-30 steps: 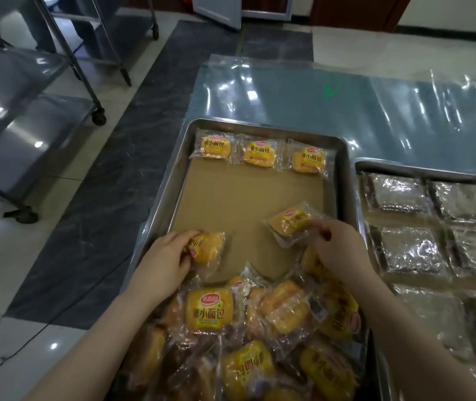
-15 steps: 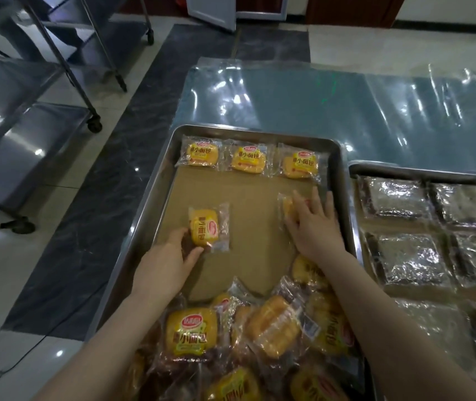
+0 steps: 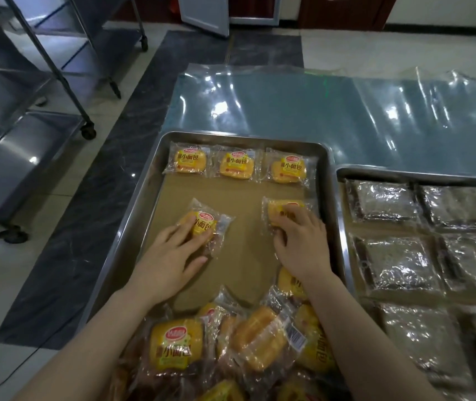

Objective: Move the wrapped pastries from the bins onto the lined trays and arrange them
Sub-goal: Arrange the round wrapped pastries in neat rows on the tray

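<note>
Left hand (image 3: 170, 256): open and flat, fingers straight, fingertips pressing on a wrapped pastry (image 3: 203, 224) lying tilted at the left-middle of the brown liner (image 3: 245, 250); thumb apart, just beside the wrapper's near edge.

Right hand (image 3: 303, 244): open, fingers spread flat over a second wrapped pastry (image 3: 274, 208), close to the right wall of the lined tray (image 3: 144, 209).

Far row (image 3: 235, 166): three wrapped pastries side by side, labels up, along the tray's far edge.

Near end of the tray: loose heap of wrapped pastries (image 3: 248, 342), partly under both forearms.

Right, just beside: second tray (image 3: 343, 173), filled with clear-wrapped dark items (image 3: 387, 201).

Both trays on a bench (image 3: 288, 111) covered with clear plastic sheet.
</note>
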`<move>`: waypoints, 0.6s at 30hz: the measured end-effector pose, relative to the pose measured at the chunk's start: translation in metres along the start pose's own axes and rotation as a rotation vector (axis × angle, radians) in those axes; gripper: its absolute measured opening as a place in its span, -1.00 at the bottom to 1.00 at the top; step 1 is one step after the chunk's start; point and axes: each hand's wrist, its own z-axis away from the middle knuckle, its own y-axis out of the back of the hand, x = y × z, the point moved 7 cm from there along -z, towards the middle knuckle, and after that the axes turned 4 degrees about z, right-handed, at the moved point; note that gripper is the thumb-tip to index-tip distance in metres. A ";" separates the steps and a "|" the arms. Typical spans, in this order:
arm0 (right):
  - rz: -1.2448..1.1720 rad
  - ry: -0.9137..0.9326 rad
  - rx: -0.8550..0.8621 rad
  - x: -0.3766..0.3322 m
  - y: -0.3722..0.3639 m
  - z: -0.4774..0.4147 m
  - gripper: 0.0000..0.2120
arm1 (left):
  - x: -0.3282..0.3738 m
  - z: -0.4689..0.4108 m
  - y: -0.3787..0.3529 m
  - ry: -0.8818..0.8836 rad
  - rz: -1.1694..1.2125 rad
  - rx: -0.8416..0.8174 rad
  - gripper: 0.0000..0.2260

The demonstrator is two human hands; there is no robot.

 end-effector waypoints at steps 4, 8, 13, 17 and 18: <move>0.072 -0.038 -0.088 0.001 -0.010 0.000 -0.68 | 0.013 -0.019 -0.007 0.056 -0.029 0.006 -0.46; 0.106 -0.076 -0.107 0.006 -0.014 -0.002 -0.63 | 0.031 -0.044 -0.015 0.031 0.085 0.030 -0.45; 0.054 -0.042 -0.201 0.010 -0.027 -0.005 -0.54 | 0.038 -0.062 -0.025 0.000 0.065 0.067 -0.45; 0.015 -0.057 -0.224 0.014 -0.035 -0.008 -0.48 | 0.040 -0.070 -0.029 -0.006 0.051 0.049 -0.42; -0.002 -0.064 -0.227 0.014 -0.036 -0.009 -0.48 | 0.040 -0.071 -0.029 -0.008 0.039 0.046 -0.41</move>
